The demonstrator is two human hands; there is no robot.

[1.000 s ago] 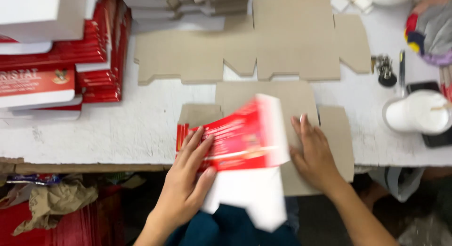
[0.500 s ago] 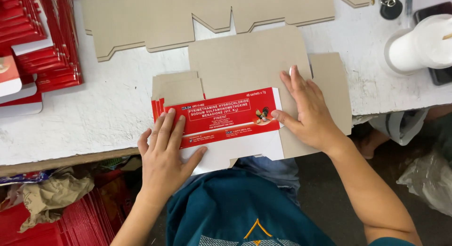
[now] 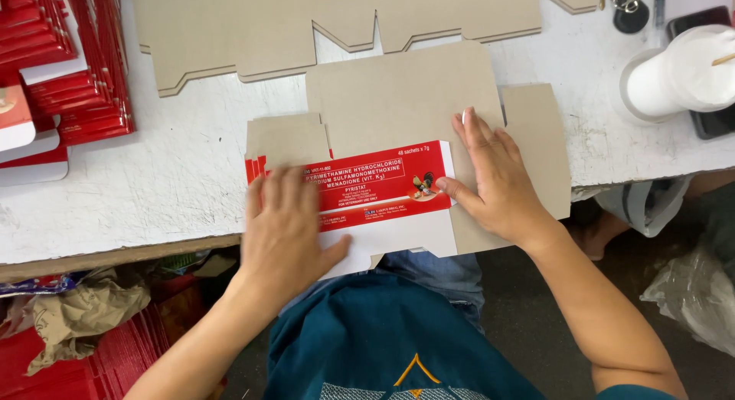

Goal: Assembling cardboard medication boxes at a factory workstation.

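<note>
Head view shows the left hand (image 3: pixel 285 228) laid flat, fingers together, pressing the red-and-white printed flap (image 3: pixel 379 189) of a flattened carton down against the brown carton blank (image 3: pixel 406 94). The right hand (image 3: pixel 494 178) lies spread and flat across the flap's right end and the brown panel beside it, pinning both so the fold lies even. The blank rests at the near edge of the white worktable (image 3: pixel 176 178), overhanging it slightly. A stack of red cartons (image 3: pixel 84 71) sits far left.

White desk (image 3: pixel 176 186) carries flat cardboard blanks (image 3: pixel 337 25) at twelve o'clock, stacked red cartons (image 3: pixel 84 86) at ten, a white cup (image 3: pixel 677 75) at two.
</note>
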